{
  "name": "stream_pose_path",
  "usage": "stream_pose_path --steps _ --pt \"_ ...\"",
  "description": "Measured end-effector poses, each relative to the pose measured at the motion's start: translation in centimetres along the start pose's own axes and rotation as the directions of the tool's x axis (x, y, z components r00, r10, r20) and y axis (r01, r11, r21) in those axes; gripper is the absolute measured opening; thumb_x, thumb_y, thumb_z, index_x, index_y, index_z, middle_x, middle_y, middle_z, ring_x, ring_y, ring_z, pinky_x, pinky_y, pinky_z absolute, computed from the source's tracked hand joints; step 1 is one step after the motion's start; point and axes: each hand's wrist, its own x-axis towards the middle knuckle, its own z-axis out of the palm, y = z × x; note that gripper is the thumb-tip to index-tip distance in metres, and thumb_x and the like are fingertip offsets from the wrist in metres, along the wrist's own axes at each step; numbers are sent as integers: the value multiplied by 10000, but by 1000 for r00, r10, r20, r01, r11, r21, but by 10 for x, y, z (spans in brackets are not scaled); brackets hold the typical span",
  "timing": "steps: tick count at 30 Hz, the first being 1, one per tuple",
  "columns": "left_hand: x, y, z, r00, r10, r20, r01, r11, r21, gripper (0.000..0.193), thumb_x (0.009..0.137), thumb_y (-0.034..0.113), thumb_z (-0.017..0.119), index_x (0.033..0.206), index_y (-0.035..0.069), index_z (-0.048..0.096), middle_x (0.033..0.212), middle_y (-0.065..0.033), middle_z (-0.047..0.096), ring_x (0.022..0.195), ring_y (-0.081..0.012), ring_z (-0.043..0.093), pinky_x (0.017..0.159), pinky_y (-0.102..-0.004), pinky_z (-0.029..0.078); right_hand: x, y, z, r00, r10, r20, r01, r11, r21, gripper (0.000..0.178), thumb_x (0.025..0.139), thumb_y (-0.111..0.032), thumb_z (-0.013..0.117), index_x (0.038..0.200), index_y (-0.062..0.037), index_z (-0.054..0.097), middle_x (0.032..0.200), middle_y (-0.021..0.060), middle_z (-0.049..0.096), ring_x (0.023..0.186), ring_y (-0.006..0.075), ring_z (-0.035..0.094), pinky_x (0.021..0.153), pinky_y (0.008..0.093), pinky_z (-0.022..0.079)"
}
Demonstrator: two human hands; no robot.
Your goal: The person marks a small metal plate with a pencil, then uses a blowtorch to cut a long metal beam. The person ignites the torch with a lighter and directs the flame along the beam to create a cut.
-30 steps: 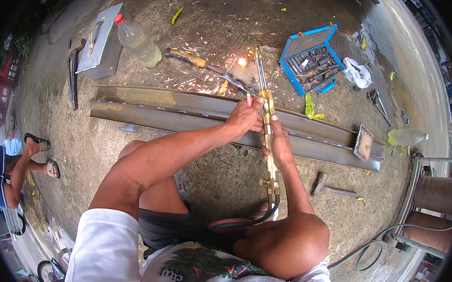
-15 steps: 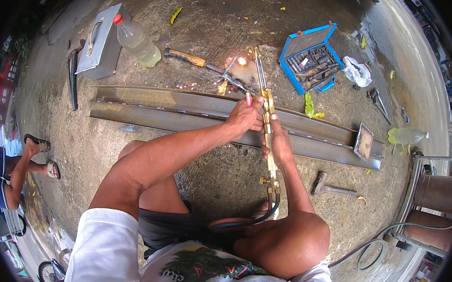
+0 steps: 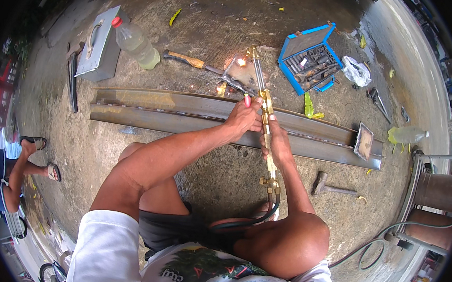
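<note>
My right hand (image 3: 278, 143) is wrapped round the brass body of a cutting torch (image 3: 269, 165), whose thin tubes and angled head point away from me. My left hand (image 3: 244, 119) is closed beside the torch's upper part, fingertips at its valve, with a small pink-red lighter (image 3: 247, 100) sticking up from it. Just left of the torch head, a bright glow shows on a square metal plate (image 3: 245, 75) lying on the concrete. Beneath my hands runs a long, welded steel channel (image 3: 175, 115). Dark hoses trail from the torch's rear end toward my lap.
A wooden-handled tool (image 3: 189, 60) lies left of the plate. Further left are a bottle (image 3: 138, 46), grey metal box (image 3: 100, 46) and hammer (image 3: 73, 80). An open blue socket case (image 3: 310, 63) sits right, another hammer (image 3: 333, 188) nearer. A small plate (image 3: 364, 142) rests on the channel.
The torch head has shifted very slightly left. At the far left, another person's sandalled foot has moved a little. My grip looks the same.
</note>
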Motion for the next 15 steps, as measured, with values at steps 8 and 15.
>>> stream_pose_path --steps 8,15 --pt "0 0 0 1000 -1 -4 1 1000 -6 517 1057 474 453 1251 -4 484 1061 -298 661 936 -363 713 830 -428 605 1 0 1 1000 -8 -1 8 1000 -8 590 1022 -620 395 844 -72 522 600 17 467 384 115 424 331 291 362" --pt "0 1 -1 1000 4 2 -3 1000 -18 502 1056 469 461 1237 2 498 1052 -285 665 933 -353 715 824 -425 608 1 -1 1 1000 -18 6 18 1000 -18 595 1024 -619 392 859 -63 522 608 15 469 387 113 427 337 290 369"
